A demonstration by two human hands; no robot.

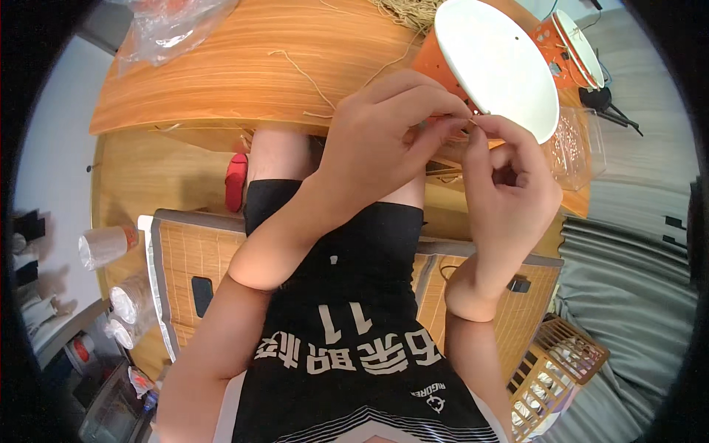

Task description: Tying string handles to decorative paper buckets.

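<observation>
My left hand (391,136) and my right hand (513,170) meet fingertip to fingertip in front of an orange bucket (425,63) with a white inside. Both are closed in a pinch. Between the tips shows a bit of thin tan string (471,122), with a tiny pale speck beside it that is too small to name. The bucket leans with its mouth toward the right, close above my fingers. Loose tan string (304,72) lies on the wooden table (185,88) and runs behind my left hand.
A bundle of tan string (410,11) lies at the table's far edge. To the right are a second orange bucket (561,55) and a clear plastic box (574,148) holding small bits. Clear plastic bags (170,29) lie far left. A phone-like dark object (201,297) rests on the seat mat.
</observation>
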